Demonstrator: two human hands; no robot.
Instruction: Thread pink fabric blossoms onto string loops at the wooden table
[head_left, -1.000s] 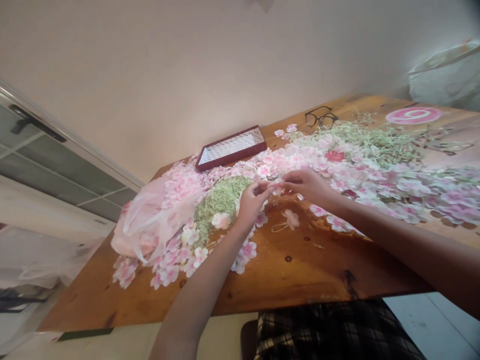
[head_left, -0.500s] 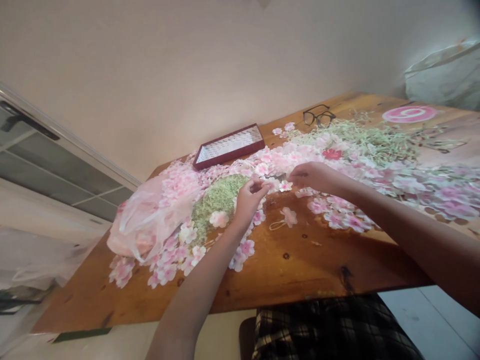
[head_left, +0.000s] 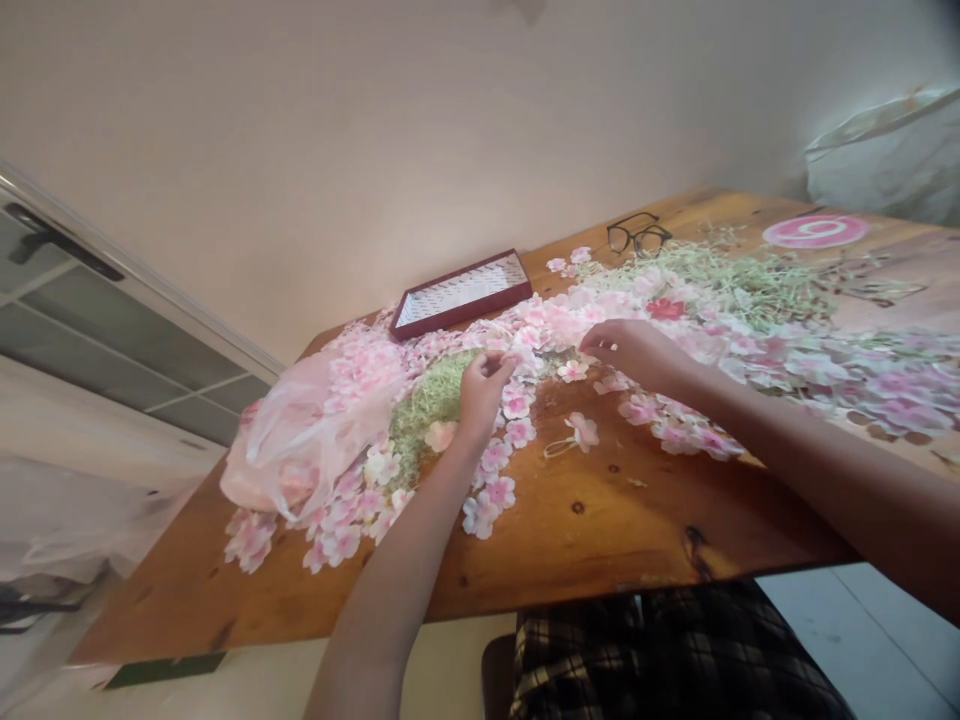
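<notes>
My left hand is above the green stem pile, thumb and forefinger pinched together; whatever lies between the tips is too small to make out. Just past those fingertips runs a line of pink and white artificial flowers. To the right, my right hand is closed, its fingertips curled down at the edge of the large pink petal heap, and what they grip is hidden. Between the hands, a little nearer me, a single pale flower with a looped stem lies on the wooden table.
A dark red tray with a patterned lining stands against the wall. Black glasses, a pink round disc and more green stems lie at the back right. A translucent plastic bag of flowers sits at left.
My left hand has moved a little left and away from the right hand. The right hand stays in nearly the same place, still closed.
</notes>
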